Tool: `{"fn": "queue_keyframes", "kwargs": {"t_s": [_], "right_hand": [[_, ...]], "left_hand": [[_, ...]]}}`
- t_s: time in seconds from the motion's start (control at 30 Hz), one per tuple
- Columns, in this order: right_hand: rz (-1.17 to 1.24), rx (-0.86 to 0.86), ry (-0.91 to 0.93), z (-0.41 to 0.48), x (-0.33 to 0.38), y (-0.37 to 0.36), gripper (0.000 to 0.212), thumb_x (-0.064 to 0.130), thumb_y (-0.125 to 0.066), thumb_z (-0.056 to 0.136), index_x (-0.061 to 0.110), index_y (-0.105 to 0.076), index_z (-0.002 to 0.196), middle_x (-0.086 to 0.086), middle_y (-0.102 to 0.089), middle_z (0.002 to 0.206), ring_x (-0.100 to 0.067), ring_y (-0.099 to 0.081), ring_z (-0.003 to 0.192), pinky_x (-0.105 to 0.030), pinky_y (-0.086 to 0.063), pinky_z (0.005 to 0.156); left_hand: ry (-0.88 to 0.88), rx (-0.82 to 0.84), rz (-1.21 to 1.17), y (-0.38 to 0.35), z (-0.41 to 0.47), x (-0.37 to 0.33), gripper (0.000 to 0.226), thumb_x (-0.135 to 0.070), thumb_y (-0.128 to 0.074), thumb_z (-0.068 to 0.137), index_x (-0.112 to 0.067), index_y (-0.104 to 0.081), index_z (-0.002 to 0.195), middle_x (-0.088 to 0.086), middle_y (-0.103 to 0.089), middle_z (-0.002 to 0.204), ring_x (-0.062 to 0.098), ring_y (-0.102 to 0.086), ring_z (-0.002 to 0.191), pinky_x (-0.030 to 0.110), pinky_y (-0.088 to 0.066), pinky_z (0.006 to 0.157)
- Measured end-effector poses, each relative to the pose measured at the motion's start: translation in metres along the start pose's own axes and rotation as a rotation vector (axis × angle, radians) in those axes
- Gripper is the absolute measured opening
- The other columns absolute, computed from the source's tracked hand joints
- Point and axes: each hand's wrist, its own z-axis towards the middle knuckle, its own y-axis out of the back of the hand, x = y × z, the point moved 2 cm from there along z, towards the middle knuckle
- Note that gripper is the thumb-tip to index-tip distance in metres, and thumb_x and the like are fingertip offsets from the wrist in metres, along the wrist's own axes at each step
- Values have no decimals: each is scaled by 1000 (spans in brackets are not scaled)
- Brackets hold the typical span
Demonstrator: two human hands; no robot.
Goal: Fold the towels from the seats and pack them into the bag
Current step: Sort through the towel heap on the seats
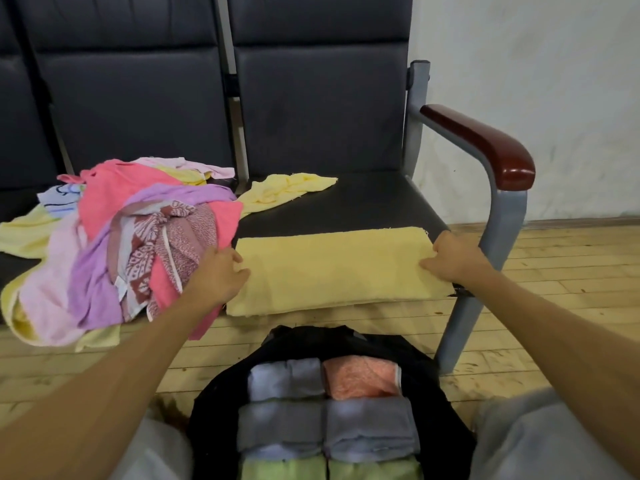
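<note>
yellow towel (pixel 332 268): folded flat rectangle, frayed edges, ctr frame on seat (pixel 363 202) front edge | L hand (pixel 221 271): fingers on its L end, grip unclear | R hand (pixel 450 258): curled, grasping R end | bag (pixel 446 393): bottom ctr, folded towels inside
</note>
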Motion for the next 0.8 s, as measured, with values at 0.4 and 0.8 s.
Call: {"fn": "queue_keyframes", "kwargs": {"t_s": [0.4, 0.8], "right_hand": [[270, 96, -180, 5, 8, -2, 26, 29, -61, 88, 12, -53, 72, -2, -52, 70, -18, -54, 72, -33, -46, 72], [1023, 226, -446, 4, 24, 0, 64, 13, -84, 74, 3, -51, 128, -14, -57, 120, -37, -55, 112, -55, -49, 95]], "left_hand": [[195, 62, -16, -14, 7, -25, 30, -29, -48, 99, 1, -53, 104, 14, -52, 113, 28, -52, 100, 32, -38, 83], [546, 156, -1382, 16, -3, -18, 18, -14, -61, 93, -3, -54, 105, 13, -68, 81, 23, -67, 58, 29, -54, 41]]}}
